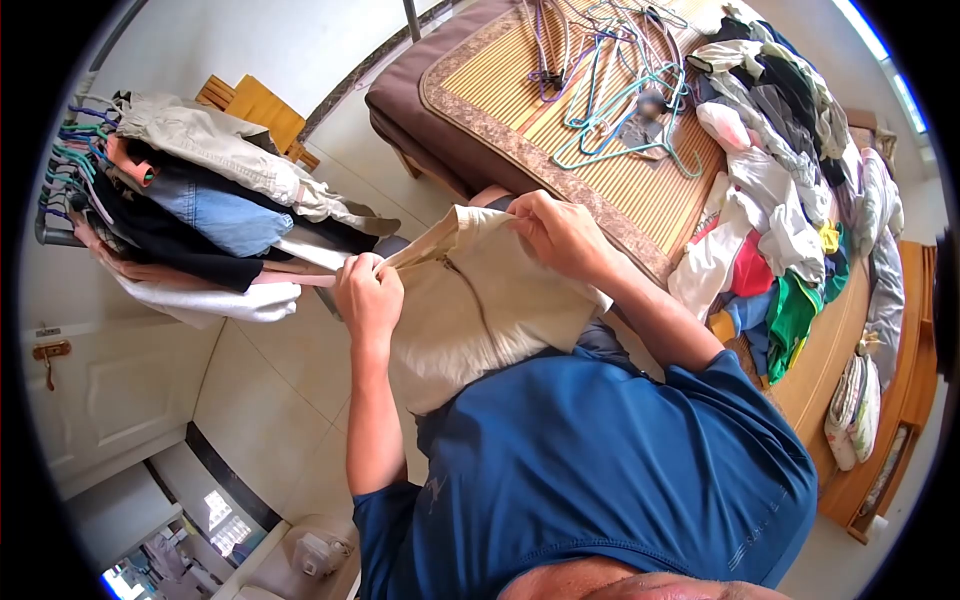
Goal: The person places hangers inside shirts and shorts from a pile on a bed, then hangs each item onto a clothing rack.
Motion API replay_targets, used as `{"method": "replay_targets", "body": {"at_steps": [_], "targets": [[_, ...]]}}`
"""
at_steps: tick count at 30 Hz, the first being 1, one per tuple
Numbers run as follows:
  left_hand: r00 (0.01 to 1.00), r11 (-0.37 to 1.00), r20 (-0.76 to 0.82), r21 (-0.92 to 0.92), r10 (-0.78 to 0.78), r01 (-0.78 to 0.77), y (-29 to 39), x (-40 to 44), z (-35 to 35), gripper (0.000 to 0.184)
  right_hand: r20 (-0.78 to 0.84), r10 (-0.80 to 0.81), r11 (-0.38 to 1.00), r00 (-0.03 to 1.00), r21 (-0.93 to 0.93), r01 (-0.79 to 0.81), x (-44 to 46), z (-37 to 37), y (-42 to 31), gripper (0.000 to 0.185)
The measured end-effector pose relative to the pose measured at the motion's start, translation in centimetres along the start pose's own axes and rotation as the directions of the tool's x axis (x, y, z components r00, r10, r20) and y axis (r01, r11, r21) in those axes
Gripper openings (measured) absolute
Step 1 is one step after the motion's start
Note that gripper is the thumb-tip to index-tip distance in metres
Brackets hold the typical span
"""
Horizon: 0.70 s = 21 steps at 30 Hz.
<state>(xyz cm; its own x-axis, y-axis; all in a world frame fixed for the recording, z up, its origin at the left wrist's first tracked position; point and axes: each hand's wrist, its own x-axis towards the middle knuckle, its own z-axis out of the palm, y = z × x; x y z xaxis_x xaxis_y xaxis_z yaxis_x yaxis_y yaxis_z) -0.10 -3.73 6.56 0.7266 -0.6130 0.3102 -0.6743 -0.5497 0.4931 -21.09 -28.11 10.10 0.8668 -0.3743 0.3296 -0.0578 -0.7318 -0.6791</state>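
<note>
A beige garment with a brown zipper (455, 345) is stretched between my two hands in front of my blue shirt. Its upper edge is pinched at the left corner by my left hand (368, 300), fingers closed on the cloth. At the opposite corner, my right hand (565, 235) grips the same edge between thumb and fingers. The zipper runs down the front of the cloth, whose lower part drapes towards my lap. Whether it is a jacket or trousers, I cannot tell.
Clothes on hangers, including a denim piece (225, 210), crowd a rack (62, 236) at left. A bed with a bamboo mat (490, 85) stands ahead, bearing tangled hangers (600, 135) and a clothes heap (790, 215) on the right. A white door (120, 400) is at lower left.
</note>
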Motion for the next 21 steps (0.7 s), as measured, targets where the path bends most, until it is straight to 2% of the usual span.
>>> {"method": "replay_targets", "body": {"at_steps": [4,6,8,12,14,15,16,18,21], "targets": [[0.993,0.995,-0.111,0.097,0.033,-0.022,0.9,-1.2,-0.5,0.013,0.079,0.120,0.992,0.990,-0.045,-0.117,-0.1,-0.2,0.0,0.018],[0.986,0.993,-0.162,0.113,0.031,-0.013,1.9,-1.7,-0.9,0.014,0.070,0.078,0.997,0.994,-0.034,-0.076,-0.3,0.1,0.2,0.018],[0.971,0.970,-0.114,0.100,-0.212,0.223,3.0,-2.0,-1.4,0.025,0.061,0.037,0.999,0.997,-0.024,-0.036,-0.4,0.3,0.2,0.017],[0.947,0.945,-0.007,0.050,-0.322,0.322,2.7,-2.5,-0.9,0.031,0.135,-0.037,0.999,0.990,0.023,0.034,-0.8,0.8,0.0,0.020],[0.896,0.909,0.154,0.040,-0.416,0.415,3.0,-2.7,-0.6,0.038,0.135,-0.095,0.994,0.986,0.064,0.087,-1.2,1.2,-0.2,0.021],[0.881,0.899,0.197,0.003,-0.431,0.439,2.8,-2.7,-0.3,0.046,0.169,-0.134,0.989,0.976,0.085,0.121,-1.3,1.1,-0.2,0.022],[0.882,0.900,0.199,0.004,-0.428,0.436,2.3,-2.8,0.3,0.046,0.166,-0.132,0.989,0.977,0.085,0.119,-1.4,1.0,-0.4,0.022],[0.931,0.926,0.129,-0.120,-0.343,0.358,1.9,-2.8,1.2,0.056,0.187,-0.270,0.954,0.944,0.181,0.237,-1.6,0.8,-0.9,0.021],[0.894,0.891,0.209,-0.148,-0.397,0.430,2.8,-2.1,1.3,0.064,0.252,-0.269,0.948,0.929,0.240,0.210,-2.3,0.7,-1.7,0.021]]}}
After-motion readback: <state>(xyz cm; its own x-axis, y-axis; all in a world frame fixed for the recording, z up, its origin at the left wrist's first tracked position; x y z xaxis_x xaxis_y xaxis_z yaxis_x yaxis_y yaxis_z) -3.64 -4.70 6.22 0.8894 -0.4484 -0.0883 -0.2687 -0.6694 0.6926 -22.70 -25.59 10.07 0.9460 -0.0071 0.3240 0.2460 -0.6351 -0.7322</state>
